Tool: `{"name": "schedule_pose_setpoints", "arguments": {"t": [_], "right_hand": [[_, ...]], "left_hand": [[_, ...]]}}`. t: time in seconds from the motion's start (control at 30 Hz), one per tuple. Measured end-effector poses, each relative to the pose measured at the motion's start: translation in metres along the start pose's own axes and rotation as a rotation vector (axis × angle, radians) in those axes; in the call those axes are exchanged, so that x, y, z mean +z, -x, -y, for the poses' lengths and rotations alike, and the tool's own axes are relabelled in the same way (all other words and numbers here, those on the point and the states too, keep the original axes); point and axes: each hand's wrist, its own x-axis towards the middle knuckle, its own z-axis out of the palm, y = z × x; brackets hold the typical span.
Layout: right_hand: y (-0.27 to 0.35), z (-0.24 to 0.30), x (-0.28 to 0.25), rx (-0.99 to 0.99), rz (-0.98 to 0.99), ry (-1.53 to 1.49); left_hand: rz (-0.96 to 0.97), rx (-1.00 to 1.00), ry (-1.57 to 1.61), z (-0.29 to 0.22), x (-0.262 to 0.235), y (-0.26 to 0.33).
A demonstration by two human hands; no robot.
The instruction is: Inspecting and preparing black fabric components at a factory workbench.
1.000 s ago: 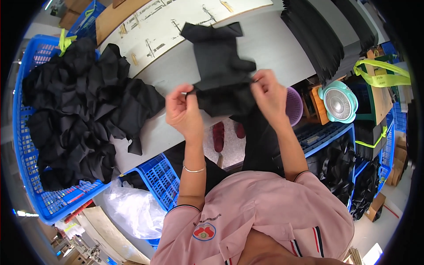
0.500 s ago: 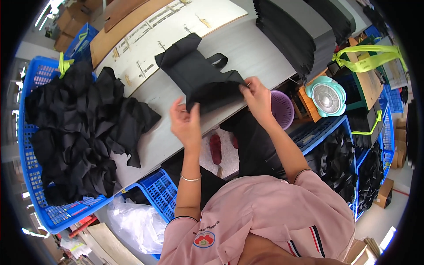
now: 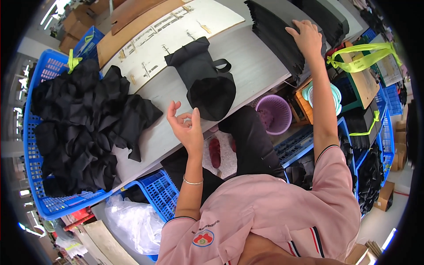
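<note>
A black fabric bag with a loop handle lies flat on the grey table, its rounded end hanging near the front edge. My left hand hovers palm-up just left of that end, fingers apart and empty. My right hand is stretched far out to the right and rests flat on a fanned stack of black flat pieces, fingers spread on top. I cannot see anything gripped in it.
A blue crate heaped with black fabric pieces fills the left. A white template board lies at the table's back. Under the table stand a purple basket, blue crates, and a clear plastic bag.
Both hands let go of the black bag, which now lies on the table. My right hand reached out to the black stack on the right; my left hand drew back, open.
</note>
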Motion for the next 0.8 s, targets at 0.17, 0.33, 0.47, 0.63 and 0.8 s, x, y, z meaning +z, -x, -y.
{"name": "schedule_pose_setpoints", "arguments": {"t": [0.17, 0.33, 0.47, 0.63, 0.8], "right_hand": [[-0.017, -0.043, 0.025, 0.103, 0.456, -0.400], [-0.014, -0.023, 0.011, 0.166, 0.423, -0.396], [0.036, 0.032, -0.048, -0.340, -0.015, -0.170], [0.162, 0.110, -0.135, -0.369, 0.369, -0.196], [0.219, 0.126, -0.189, -0.121, 0.708, -0.516]], "left_hand": [[-0.010, -0.071, 0.036, -0.002, -0.013, 0.024], [0.132, -0.156, 0.207, -0.003, -0.007, 0.050], [0.372, -0.324, 0.285, 0.005, -0.005, 0.069], [0.618, -0.628, 0.496, 0.037, 0.014, 0.097], [0.802, -1.094, 0.733, 0.067, 0.049, 0.132]]}}
